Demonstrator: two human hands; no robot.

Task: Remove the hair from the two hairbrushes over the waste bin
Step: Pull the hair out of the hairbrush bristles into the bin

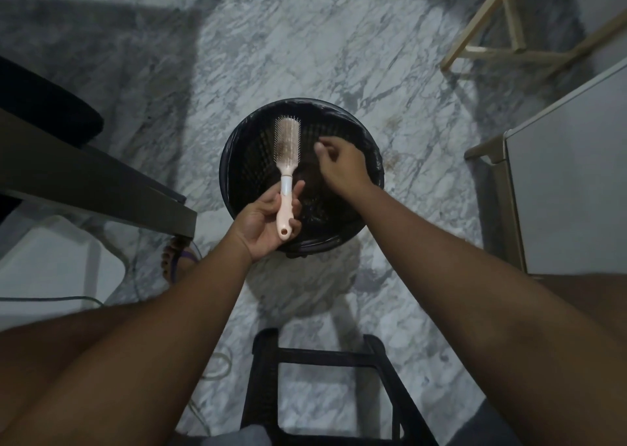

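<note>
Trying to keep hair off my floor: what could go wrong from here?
The left hand holds the brush only by its handle end; tugging at the hair left in the bristles could tip it into the bin. The right hand hangs over the bin's right side, so loose strands might drift onto the floor.

Grey-veined marble floor (305, 55), dim light. On it: round black waste bin (356, 119) w/ bag liner, centre; black open-frame stool (325, 357) nr bottom edge; pale wood frame (509, 51) top rt; dark table leg (185, 221) left, sandalled foot (179, 259) just beside; cable (217, 367) loops lower left.
</note>
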